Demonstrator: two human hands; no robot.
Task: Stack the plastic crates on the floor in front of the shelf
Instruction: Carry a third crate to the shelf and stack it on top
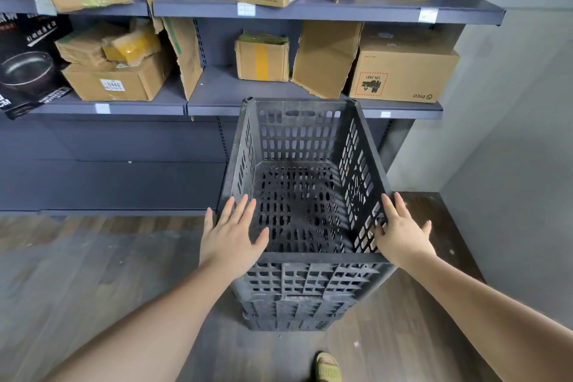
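A stack of black slotted plastic crates (310,288) stands on the wooden floor in front of the grey shelf (310,11). The top crate (299,139) is empty and sits on the ones below it. My left hand (231,234) lies flat on the crate's near left rim, fingers spread and thumb inside. At the near right corner my right hand (401,232) rests against the right wall with fingers extended and thumb inside. Neither hand is closed around the rim.
Cardboard boxes (400,71) fill the upper shelves right behind the stack. The lowest shelf board (108,183) lies left of the crates. A grey wall (511,149) stands close on the right. My sandalled foot (325,367) is just before the stack.
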